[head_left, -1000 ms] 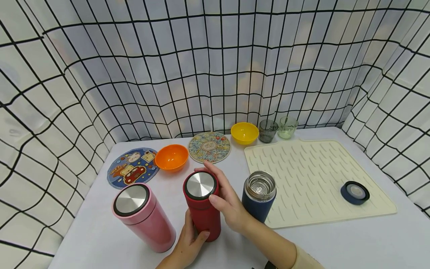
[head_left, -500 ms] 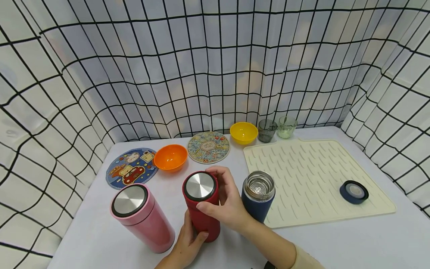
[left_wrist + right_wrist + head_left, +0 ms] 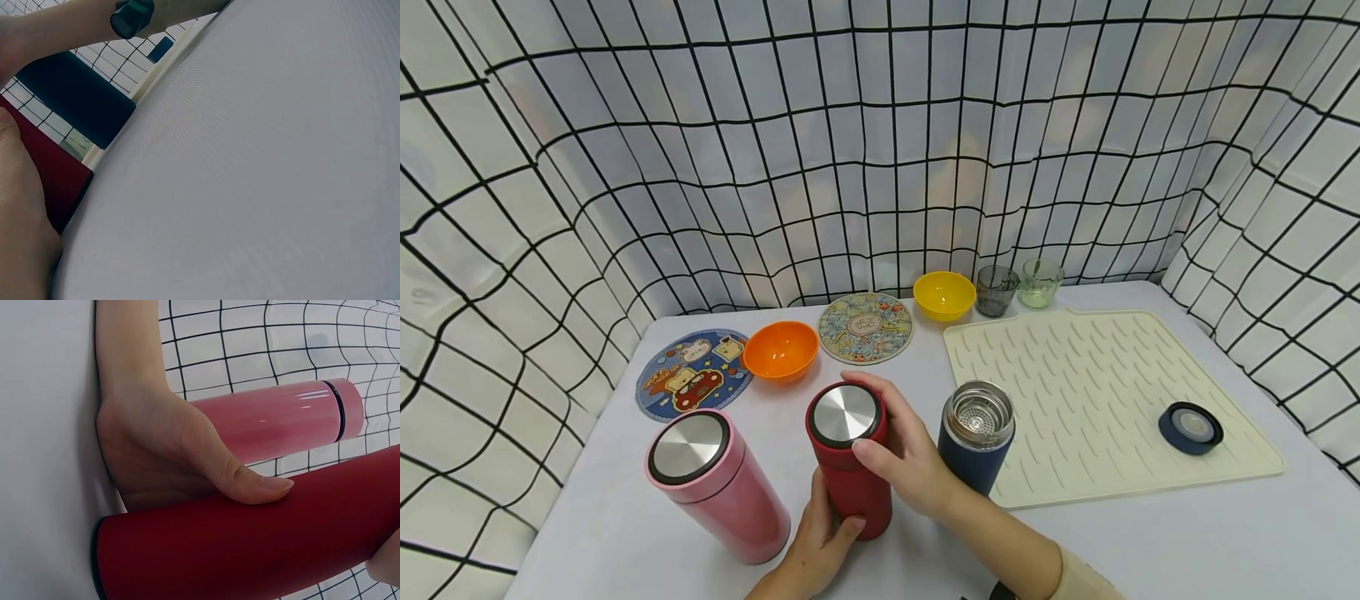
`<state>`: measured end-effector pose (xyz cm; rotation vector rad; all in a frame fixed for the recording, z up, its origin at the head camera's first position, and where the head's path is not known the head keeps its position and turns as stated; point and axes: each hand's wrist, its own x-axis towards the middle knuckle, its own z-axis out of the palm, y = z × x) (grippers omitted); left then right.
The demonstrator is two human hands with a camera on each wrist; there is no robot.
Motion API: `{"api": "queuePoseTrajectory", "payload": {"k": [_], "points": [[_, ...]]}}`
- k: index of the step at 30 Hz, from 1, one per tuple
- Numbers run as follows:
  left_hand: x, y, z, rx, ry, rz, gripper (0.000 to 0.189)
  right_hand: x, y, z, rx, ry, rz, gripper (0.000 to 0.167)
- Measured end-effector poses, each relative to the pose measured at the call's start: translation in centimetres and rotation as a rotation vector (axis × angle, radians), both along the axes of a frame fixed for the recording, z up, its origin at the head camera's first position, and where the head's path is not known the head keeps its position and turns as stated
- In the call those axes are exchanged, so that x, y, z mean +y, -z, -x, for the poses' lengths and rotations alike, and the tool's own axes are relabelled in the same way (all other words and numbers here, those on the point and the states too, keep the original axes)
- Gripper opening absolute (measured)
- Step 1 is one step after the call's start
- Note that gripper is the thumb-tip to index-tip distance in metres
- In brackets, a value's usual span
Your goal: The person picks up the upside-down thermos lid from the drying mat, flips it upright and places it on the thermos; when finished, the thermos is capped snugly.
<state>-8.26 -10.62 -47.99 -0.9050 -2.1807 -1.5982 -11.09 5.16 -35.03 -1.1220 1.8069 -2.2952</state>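
On a white table, a tall red cylindrical flask with a brushed-metal top stands upright, between a glossy pink cylindrical flask to its left and a navy-blue, open-mouthed metal flask to its right. The right hand, raised, curls fingers and thumb around the red flask's upper part; the left hand, set low, grips near its base.

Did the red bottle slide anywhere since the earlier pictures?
No, the red bottle hasn't slid any way that I can see: in the head view, it stands in the same spot compared with the orange bowl.
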Motion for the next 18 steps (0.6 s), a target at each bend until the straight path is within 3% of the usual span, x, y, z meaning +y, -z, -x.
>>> {"api": "queuePoseTrajectory", "payload": {"k": [9,18], "points": [[0.01,-0.29,-0.12,-0.017,0.012,-0.007,0.066,-0.29,0.25,0.02,-0.047,0.037,0.061,0.063],[0.04,-0.39,-0.08,-0.069,-0.004,-0.004,0.067,-0.17,0.21,-0.09,0.017,0.063,-0.06,0.063]]}}
